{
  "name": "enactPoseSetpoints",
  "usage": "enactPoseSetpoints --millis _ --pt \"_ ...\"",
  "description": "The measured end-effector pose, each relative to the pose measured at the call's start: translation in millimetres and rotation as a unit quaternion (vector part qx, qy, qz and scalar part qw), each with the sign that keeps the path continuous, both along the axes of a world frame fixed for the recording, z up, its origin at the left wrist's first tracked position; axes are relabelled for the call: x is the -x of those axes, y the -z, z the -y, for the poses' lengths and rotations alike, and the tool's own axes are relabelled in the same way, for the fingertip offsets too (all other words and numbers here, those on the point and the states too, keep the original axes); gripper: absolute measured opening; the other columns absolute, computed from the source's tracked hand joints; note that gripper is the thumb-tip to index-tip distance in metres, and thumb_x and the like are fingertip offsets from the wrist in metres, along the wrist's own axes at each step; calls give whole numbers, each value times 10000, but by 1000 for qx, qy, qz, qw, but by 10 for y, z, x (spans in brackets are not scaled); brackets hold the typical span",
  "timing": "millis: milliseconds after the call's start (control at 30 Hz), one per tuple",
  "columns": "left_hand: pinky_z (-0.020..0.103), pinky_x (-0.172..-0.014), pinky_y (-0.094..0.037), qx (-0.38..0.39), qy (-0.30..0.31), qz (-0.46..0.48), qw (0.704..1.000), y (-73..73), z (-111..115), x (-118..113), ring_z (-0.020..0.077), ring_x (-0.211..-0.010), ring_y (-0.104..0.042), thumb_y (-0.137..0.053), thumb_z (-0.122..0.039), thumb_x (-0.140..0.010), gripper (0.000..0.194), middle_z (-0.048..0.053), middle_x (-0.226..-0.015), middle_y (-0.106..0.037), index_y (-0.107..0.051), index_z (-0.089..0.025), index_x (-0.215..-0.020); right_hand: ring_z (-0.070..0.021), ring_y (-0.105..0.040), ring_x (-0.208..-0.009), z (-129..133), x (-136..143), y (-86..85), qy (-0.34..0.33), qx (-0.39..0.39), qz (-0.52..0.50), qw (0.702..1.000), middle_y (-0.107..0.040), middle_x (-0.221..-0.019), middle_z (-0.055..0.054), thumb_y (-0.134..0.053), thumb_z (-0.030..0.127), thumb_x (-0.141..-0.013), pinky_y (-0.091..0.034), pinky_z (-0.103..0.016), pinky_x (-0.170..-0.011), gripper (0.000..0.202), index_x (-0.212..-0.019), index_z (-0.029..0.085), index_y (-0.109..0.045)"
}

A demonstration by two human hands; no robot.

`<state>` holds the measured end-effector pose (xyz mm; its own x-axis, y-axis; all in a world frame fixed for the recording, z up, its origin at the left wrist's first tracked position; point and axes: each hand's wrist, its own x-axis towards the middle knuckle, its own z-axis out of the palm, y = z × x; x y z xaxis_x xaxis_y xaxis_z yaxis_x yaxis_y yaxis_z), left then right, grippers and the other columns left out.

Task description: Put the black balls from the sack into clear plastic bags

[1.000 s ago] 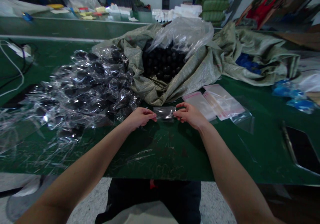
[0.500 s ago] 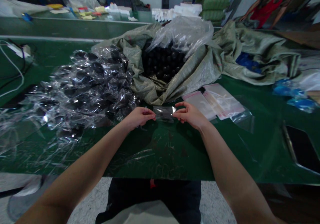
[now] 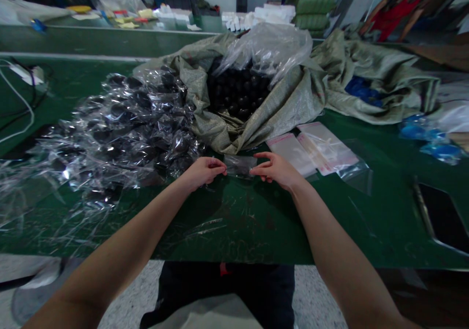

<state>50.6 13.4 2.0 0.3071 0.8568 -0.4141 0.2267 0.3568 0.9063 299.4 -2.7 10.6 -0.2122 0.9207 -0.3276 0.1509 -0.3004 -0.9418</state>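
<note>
Between my hands is a small clear plastic bag, stretched out just above or on the green table; any contents are hard to make out. My left hand is closed, pinching its left end. At the right end, my right hand grips the lower corner with its fingertips, while one finger stretches out above. Beside my left hand lies a large heap of black round items in clear wrappers. Flat clear bags with a pink strip lie beyond my right hand.
An opened woven sack holding many black round pieces lies ahead, with a plastic liner on top. A phone rests at the right. Blue wrapped items sit farther back. Another person in red is at the far right.
My right hand has shifted slightly left along the bag. The bag's shine has dulled a little. My left hand has hardly moved.
</note>
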Motion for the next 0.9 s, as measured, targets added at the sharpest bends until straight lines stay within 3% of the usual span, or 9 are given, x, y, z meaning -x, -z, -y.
enactPoseSetpoints --millis 200,367,500,600,767,900 --pt "218 -373 -169 -37 3 -60 998 19 -3 -19 34 -373 -306 -705 -332 -694 229 37 -719 -669 -667 -143 -817 -78 -530 -449 -8 10 54 -6 -8 19 1000 -753 -799 -47 -819 236 -627 -358 -173 -353 641 -1199 168 -538" --pt "223 -506 -364 -196 53 -204 958 69 12 -39 98 -542 -504 -622 -374 -756 235 21 -698 -677 -708 -155 -767 -62 -510 -432 -12 56 63 -6 -25 89 996 -737 -755 -31 -789 186 -656 -389 -167 -368 541 -1141 132 -556" --pt "253 -618 -431 -254 14 -239 937 97 31 -88 144 -666 -593 -641 -351 -738 256 31 -776 -697 -696 -152 -889 -56 -496 -427 -19 77 81 -5 -43 108 993 -725 -745 -28 -779 202 -678 -399 -172 -377 478 -1102 120 -574" --pt "258 -597 -418 -248 19 -250 936 84 25 -112 148 -644 -589 -634 -359 -744 332 20 -769 -692 -691 -159 -1002 -53 -491 -432 -22 77 108 -29 -59 111 992 -689 -696 -4 -743 224 -721 -390 -168 -379 336 -1019 123 -625" --pt "258 -633 -398 -262 78 -243 931 58 1 -104 145 -679 -570 -544 -351 -807 254 13 -749 -676 -718 -167 -790 -51 -473 -386 -12 73 101 -73 -83 135 985 -572 -522 48 -663 245 -797 -353 -160 -378 190 -951 136 -676" --pt "224 -600 -398 -252 53 -136 957 12 33 -126 112 -658 -540 -573 -354 -806 216 1 -741 -639 -668 -160 -794 -64 -514 -402 6 101 60 -82 -49 88 992 -599 -543 39 -641 251 -811 -374 -162 -392 164 -928 139 -617"
